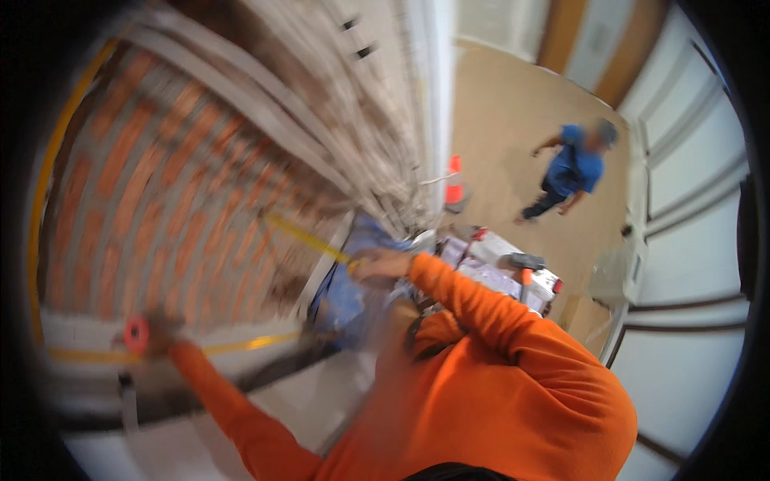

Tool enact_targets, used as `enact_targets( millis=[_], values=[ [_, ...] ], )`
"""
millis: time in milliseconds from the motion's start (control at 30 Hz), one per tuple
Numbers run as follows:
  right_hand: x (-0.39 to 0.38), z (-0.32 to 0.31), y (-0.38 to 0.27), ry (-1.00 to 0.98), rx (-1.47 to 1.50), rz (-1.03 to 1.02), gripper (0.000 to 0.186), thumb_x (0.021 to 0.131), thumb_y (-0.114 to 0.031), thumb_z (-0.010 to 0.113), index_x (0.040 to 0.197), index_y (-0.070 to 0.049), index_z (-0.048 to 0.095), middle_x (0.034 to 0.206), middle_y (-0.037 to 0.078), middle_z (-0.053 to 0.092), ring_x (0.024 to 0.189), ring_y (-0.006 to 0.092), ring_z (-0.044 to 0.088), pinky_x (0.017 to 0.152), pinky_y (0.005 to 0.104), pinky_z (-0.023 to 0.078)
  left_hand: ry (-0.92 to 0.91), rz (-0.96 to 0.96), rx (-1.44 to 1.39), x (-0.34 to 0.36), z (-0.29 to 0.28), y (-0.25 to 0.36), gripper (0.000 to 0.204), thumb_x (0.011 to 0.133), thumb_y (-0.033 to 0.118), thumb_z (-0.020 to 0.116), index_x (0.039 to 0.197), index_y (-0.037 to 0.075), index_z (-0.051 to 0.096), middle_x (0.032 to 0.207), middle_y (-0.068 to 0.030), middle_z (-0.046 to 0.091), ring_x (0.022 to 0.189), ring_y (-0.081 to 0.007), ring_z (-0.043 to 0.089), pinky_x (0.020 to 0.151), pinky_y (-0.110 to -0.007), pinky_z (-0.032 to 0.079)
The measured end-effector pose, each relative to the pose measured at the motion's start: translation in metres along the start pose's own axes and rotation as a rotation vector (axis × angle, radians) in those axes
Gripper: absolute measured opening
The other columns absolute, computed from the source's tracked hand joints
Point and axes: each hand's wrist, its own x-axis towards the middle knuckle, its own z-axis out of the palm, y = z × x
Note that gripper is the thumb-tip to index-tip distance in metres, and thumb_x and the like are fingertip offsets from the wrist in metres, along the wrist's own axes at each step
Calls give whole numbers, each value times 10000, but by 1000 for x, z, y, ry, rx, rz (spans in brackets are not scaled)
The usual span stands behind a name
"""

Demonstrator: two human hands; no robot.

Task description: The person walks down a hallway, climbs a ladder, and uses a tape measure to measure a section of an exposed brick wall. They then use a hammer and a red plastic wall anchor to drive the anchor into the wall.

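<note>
At the lower left my left hand (163,337), smeared by motion, is closed on a pink-red ring-shaped thing (137,334), too blurred to name its kind. It is beside a yellow strip (253,343) running along the lower edge of a brick wall section (160,192). Near the middle, my right hand (383,265) is closed around one end of a narrow yellow strip (309,237). That strip slants up and left, and its far end appears against the bricks. Whether it is a rule or a tape blade cannot be told. Orange sleeves cover both my arms.
Past my right arm are white and purple packages (489,268) with a hammer-like tool (526,268) on them. A blue sheet-like thing (341,289) lies by the wall. Farther off are an orange traffic cone (455,186) and a person in blue (573,164) on the tan floor (513,120).
</note>
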Motion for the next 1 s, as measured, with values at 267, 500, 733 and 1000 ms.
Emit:
enact_targets(
  millis=[267,500,733,1000],
  values=[
    [22,0,52,28,-64,54,881,674,-507,727,1371,-32,475,1070,157,620,883,228,624,692,329,538,130,-24,-2,2,-20,42,539,849,275,682,1251,24,425,1205,-148,505,1041,-243,535,899,-354,414],
    [39,0,98,123,-150,83,927,640,-463,780,1375,-23,426,1017,121,631,788,209,633,545,327,525,244,124,139,-4,36,7,173,857,189,639,921,70,532,860,-74,561,718,-184,548,628,-323,431],
    [65,5,171,177,-80,18,817,585,-426,805,1246,-46,511,982,106,650,838,243,644,615,393,544,332,272,574,2,75,-68,276,864,254,630,1021,77,488,1003,-92,489,872,-220,505,747,-341,414],
    [52,11,156,216,-169,89,828,570,-424,794,1258,-60,511,1027,108,637,856,245,643,612,413,556,-210,-47,668,6,8,20,644,966,422,517,1476,64,354,1546,-109,323,1383,-248,371,1140,-365,322]
  ],
)
